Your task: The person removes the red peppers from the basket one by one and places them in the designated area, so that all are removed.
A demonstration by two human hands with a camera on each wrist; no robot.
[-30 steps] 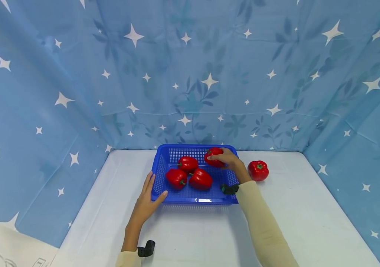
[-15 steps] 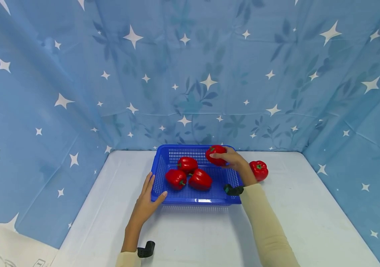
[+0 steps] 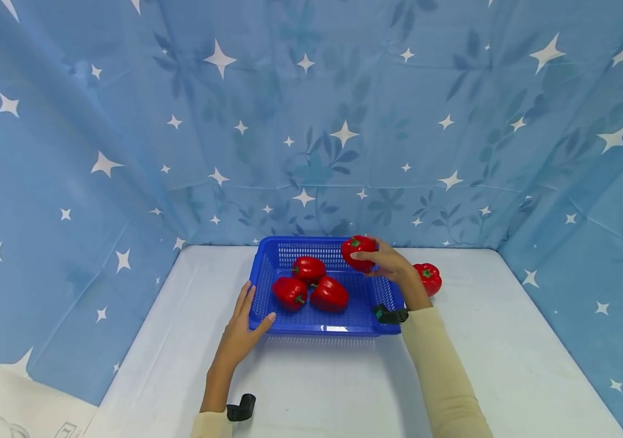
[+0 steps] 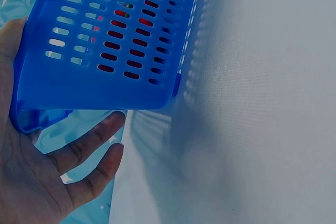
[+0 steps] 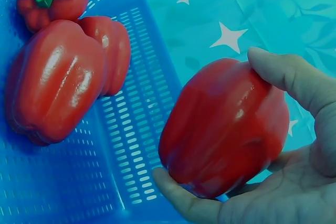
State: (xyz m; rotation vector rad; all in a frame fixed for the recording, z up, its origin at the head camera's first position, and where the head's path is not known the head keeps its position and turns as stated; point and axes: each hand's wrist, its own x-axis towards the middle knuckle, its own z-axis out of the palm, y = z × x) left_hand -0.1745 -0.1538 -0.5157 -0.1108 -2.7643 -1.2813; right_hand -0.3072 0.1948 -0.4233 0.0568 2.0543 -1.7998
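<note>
Five red peppers share the scene: three peppers [image 3: 330,294] lie inside one blue basket [image 3: 289,329], a fourth pepper [image 3: 358,252] is in the right hand [image 3: 390,263], and a fifth pepper [image 3: 430,278] rests on the one white table [image 3: 317,389]. Two hands appear, the right and the left hand [image 3: 237,336], with two cream sleeves, one left sleeve [image 3: 212,424] and one right sleeve [image 3: 447,374], and two black wrist devices [image 3: 241,408], one per arm.
</note>
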